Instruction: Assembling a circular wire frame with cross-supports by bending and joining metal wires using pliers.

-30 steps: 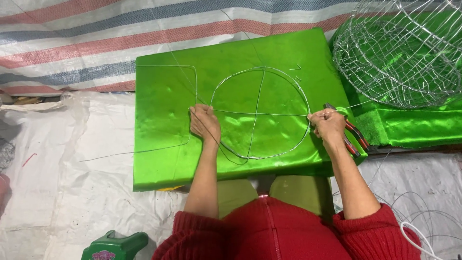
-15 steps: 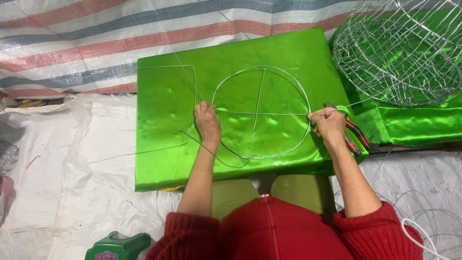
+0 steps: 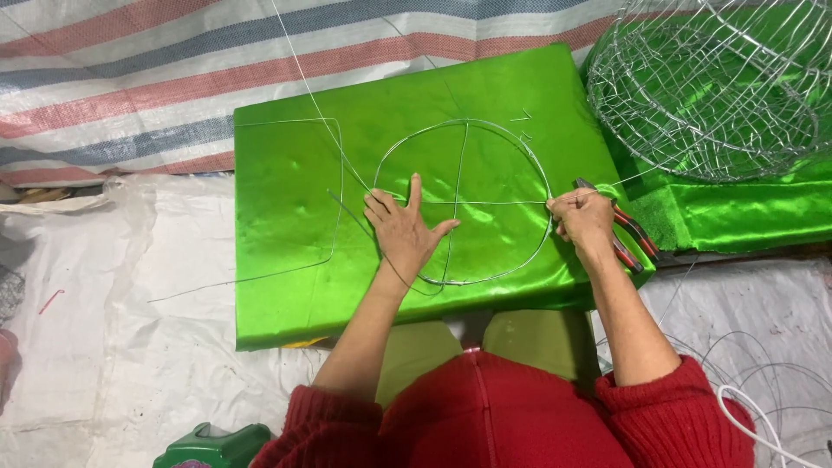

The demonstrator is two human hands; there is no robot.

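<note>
Wire ring (image 3: 537, 165) with crossed spokes lies flat on green-covered tabletop (image 3: 286, 217). Left hand (image 3: 403, 227) pressed on it, fingers spread, gripping nothing. Right hand (image 3: 585, 218) pinches ring's right edge, fingers closed; red-handled pliers (image 3: 633, 232) under it. Wire basket (image 3: 711, 87) far right. Loose bent wire (image 3: 334, 182) left.

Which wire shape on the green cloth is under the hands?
The round wire ring with crossed spokes; left hand presses it, right hand pinches its rim. The squarish wire frame lies untouched.
</note>
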